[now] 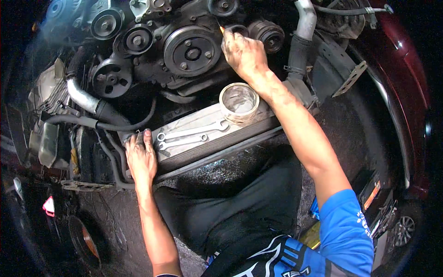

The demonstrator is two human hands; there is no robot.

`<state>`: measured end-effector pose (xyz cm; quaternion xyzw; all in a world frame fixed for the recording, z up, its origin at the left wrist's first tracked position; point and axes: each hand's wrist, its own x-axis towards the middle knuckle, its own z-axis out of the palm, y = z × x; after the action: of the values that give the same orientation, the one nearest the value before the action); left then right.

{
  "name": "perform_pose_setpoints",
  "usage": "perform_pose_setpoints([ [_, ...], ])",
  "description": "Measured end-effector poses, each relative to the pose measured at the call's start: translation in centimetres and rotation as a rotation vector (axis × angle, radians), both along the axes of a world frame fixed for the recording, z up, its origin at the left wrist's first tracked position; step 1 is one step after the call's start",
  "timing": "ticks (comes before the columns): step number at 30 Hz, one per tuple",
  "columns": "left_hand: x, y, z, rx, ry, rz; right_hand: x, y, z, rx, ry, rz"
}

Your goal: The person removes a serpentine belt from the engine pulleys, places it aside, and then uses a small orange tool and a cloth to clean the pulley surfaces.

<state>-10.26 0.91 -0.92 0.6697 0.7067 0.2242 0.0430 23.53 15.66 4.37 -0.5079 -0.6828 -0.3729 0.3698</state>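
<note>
Head view: the right hand (244,53), curled, seemed to pinch an orange-tipped tool (222,29) beside the large pulley (192,50); the left hand (141,157), loosely extended, lay on the radiator (207,151), gripping nothing visible. Pulleys stood exposed; work looked underway, the remainder unclear.

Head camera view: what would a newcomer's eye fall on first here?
Probably the large round pulley at the top centre, with the right hand beside it pinching a small orange-yellow item. Next, a long silver wrench and a shorter one lie on a pale strip in the middle, beside an open round tin. The blue sleeve stands out at lower right.
</note>
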Motion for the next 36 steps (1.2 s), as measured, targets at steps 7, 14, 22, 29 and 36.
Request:
perform_pose_setpoints([
  [7,-0.3,-0.2,-0.4,0.113,0.037,-0.005,0.4,-0.4,0.8,-0.049,0.015,0.119],
  [14,0.2,-0.2,-0.3,0.110,0.033,-0.002,1.0,-0.7,-0.1,-0.111,-0.046,0.154],
  [22,0.0,-0.1,-0.5,0.102,0.038,-0.008,0.5,0.6,3.5,-0.069,-0.054,0.189],
  [29,-0.4,-0.2,-0.7,0.076,0.070,0.032,2.1,0.0,5.8,-0.281,-0.200,0.113],
  [36,0.1,-0.2,-0.1,0.062,0.036,0.010,1.0,0.0,5.7,-0.201,-0.185,0.250],
])
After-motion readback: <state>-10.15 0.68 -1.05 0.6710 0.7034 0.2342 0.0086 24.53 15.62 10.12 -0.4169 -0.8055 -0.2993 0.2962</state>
